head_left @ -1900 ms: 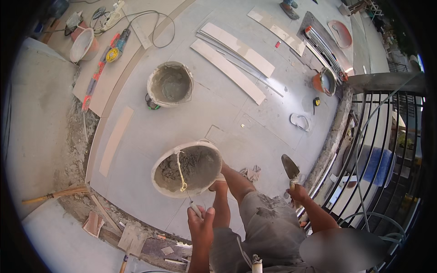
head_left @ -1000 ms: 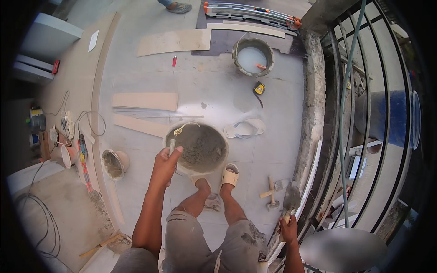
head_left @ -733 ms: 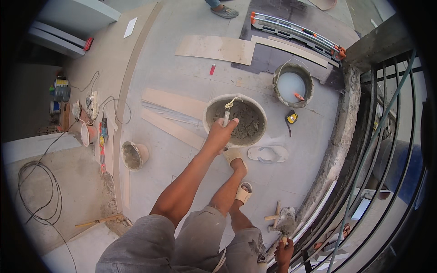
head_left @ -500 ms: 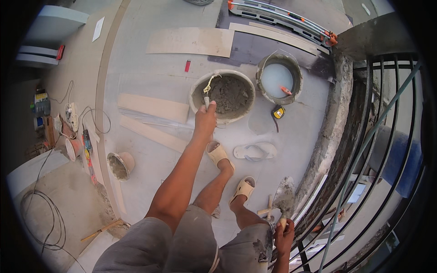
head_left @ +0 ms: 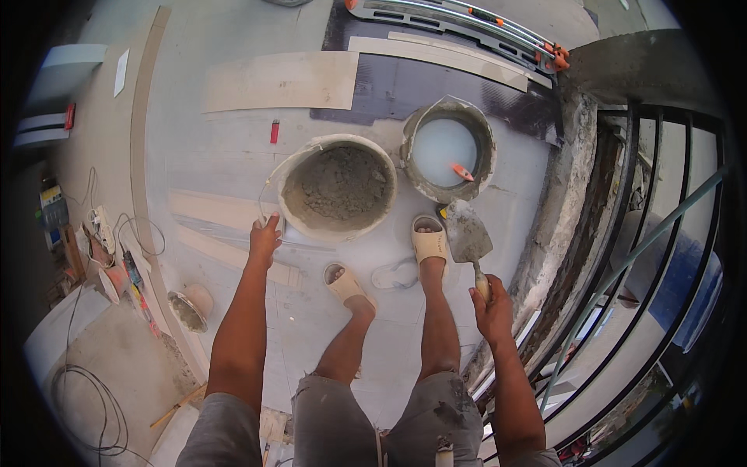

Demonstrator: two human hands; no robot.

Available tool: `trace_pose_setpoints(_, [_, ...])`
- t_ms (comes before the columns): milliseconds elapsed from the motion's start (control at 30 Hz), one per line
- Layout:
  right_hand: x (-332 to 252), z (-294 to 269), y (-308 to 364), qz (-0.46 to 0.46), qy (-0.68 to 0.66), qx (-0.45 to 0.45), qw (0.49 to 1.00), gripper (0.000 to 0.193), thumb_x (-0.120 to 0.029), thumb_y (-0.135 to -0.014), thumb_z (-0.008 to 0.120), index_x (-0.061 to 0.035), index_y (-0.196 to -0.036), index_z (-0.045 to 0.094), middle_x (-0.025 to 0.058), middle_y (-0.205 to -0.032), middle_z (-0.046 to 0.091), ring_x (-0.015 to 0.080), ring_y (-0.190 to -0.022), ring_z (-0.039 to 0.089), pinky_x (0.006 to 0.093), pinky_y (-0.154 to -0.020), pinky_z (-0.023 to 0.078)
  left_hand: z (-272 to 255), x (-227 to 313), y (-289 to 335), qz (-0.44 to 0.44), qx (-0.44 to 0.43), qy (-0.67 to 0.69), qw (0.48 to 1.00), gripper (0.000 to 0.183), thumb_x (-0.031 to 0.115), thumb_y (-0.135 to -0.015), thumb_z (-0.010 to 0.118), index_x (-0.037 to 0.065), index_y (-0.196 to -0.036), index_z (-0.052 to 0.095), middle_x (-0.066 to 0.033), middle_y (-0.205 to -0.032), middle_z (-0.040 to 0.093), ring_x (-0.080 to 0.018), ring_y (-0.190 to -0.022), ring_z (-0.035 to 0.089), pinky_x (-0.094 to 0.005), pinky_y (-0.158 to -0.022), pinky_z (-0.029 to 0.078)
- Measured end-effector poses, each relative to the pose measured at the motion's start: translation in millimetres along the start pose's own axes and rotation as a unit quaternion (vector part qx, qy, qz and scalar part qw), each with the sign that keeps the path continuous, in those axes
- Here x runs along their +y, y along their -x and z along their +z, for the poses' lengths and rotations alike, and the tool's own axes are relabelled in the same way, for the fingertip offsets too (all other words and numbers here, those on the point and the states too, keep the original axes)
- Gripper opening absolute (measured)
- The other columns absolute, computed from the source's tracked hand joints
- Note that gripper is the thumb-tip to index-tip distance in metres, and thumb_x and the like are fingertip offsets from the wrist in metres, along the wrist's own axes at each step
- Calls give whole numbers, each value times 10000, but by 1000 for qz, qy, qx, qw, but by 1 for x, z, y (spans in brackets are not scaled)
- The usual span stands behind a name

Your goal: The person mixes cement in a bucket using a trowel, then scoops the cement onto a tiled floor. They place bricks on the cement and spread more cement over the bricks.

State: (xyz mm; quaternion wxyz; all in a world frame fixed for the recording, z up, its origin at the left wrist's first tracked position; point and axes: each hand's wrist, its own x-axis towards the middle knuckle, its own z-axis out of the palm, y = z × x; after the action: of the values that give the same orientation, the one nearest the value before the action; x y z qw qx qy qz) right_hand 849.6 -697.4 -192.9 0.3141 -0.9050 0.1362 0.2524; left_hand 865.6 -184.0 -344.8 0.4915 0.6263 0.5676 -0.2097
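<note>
Holding trowel [head_left: 470, 235] in right hand [head_left: 494, 310] with fingers clamped round its handle [head_left: 483, 287], near bucket of cloudy liquid [head_left: 484, 148]. At wire bail [head_left: 262, 194] of mortar bucket [head_left: 334, 234] with left hand [head_left: 265, 241]; can't tell its fingers clamped from loose. Can see mortar bucket just left of the liquid one. Can make out dark marking [head_left: 434, 247] on right sandal [head_left: 429, 243], too small to read.

Building site; mortar bucket [head_left: 334, 234]; trowel [head_left: 470, 235]; tile cutter [head_left: 459, 31]
</note>
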Motion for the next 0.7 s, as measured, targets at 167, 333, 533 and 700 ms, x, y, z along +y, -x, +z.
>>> trace_pose_setpoints(167, [-5, -9, -132, -45, 134, -37, 989, 366, -245, -911, 683, -63, -1213, 585, 218, -1002, 674, 436, -903, 657, 509, -773, 521, 3, -19, -43, -84, -54, 221, 970, 568, 446, -917, 687, 117, -1329, 474, -94, -1242, 611, -236, -1120, 604, -398, -985, 457])
trace_pose_setpoints(333, [1, -27, -207, -50, 222, -39, 973, 362, -260, -904, 687, -83, -1203, 585, 201, -1012, 676, 409, -920, 668, 505, -781, 531, 6, -18, -40, -68, -114, 246, 960, 716, 423, -920, 693, 123, -1468, 344, -144, -1405, 496, -290, -1235, 540, -449, -1022, 433])
trace_pose_setpoints(533, [-2, -27, -238, -86, 240, -49, 966, 336, -259, -899, 689, -91, -1173, 593, 187, -1014, 679, 402, -918, 671, 500, -774, 537, 22, -26, -28, -110, -42, 343, 932, 737, 475, -922, 678, 25, -1436, 401, -151, -1352, 530, -294, -1232, 540, -457, -1075, 399])
trace_pose_setpoints(700, [0, -27, -248, -107, 241, -67, 962, 331, -262, -903, 681, -89, -1169, 588, 185, -1016, 675, 400, -927, 669, 499, -782, 536, 15, -41, -16, -26, -83, 308, 948, 709, 560, -941, 619, 0, -1358, 501, -157, -1294, 554, -278, -1212, 552, -430, -1070, 409])
